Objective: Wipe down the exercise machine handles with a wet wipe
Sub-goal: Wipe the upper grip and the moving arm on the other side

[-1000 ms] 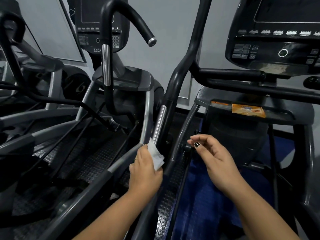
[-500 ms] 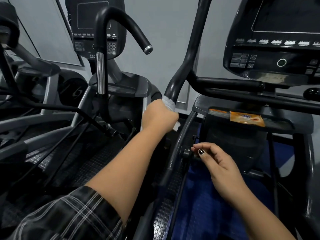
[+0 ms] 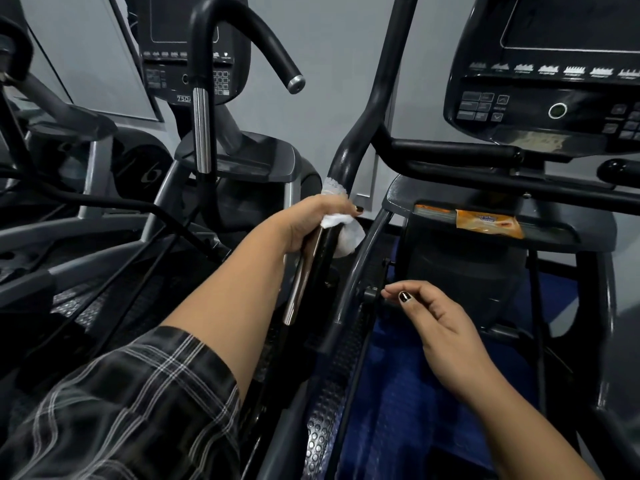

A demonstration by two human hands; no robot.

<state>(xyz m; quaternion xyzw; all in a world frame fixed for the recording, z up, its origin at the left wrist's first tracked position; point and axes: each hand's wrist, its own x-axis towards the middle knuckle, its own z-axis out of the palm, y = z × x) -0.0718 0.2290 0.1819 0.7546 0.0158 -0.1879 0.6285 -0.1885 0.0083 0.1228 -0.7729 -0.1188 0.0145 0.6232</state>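
A tall black handle [image 3: 375, 109] of the exercise machine runs up the middle of the view, with a shiny metal strip [image 3: 303, 282] on its lower part. My left hand [image 3: 311, 223] grips this handle just above the strip, with a white wet wipe [image 3: 341, 230] wrapped between palm and bar. Part of the wipe sticks out above and to the right of my fingers. My right hand [image 3: 440, 327] hovers lower right, fingers loosely curled and holding nothing, close to a small black knob [image 3: 372, 294] on the frame.
An orange wipe packet [image 3: 488, 223] lies on the machine's dark tray [image 3: 398, 199]. The console [image 3: 540, 74] is at upper right. A second machine with a curved black handle [image 3: 242, 32] and a console stands to the left. Blue floor shows below.
My left hand slid the wipe up from the bottom of the metal strip to above it, then came down slightly. My right hand has barely moved.
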